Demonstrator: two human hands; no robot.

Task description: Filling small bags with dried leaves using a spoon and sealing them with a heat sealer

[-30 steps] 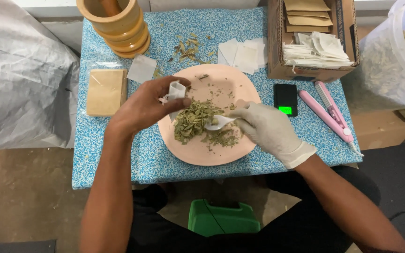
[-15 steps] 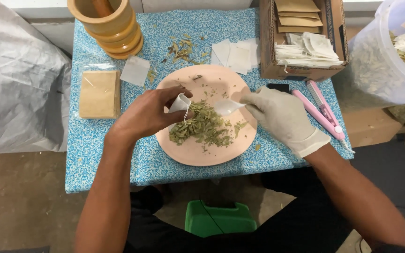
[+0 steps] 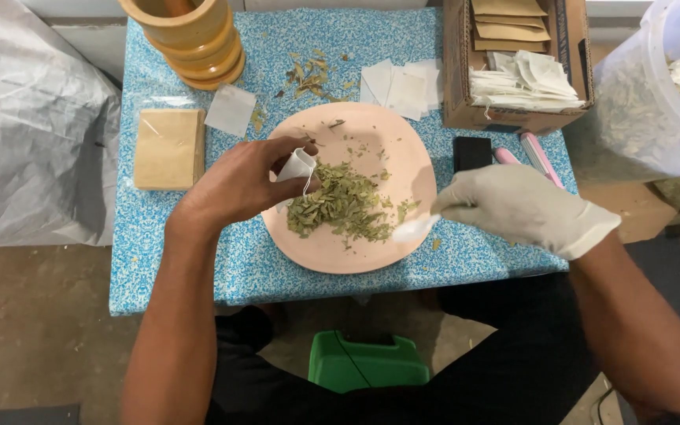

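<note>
On pink plate: dried leaves | left hand: small white bag

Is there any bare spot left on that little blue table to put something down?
The widest bare patch on the table is the front left corner, below the tan packet and left of the pink plate. A thin strip runs along the front edge. The back is crowded: wooden mortar, paper squares, cardboard box.

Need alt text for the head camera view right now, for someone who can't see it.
Over a pink plate heaped with dried green leaves, the bare left hand holds a small white paper bag while the gloved right hand holds a white spoon. The plate sits on a blue speckled table.
</note>
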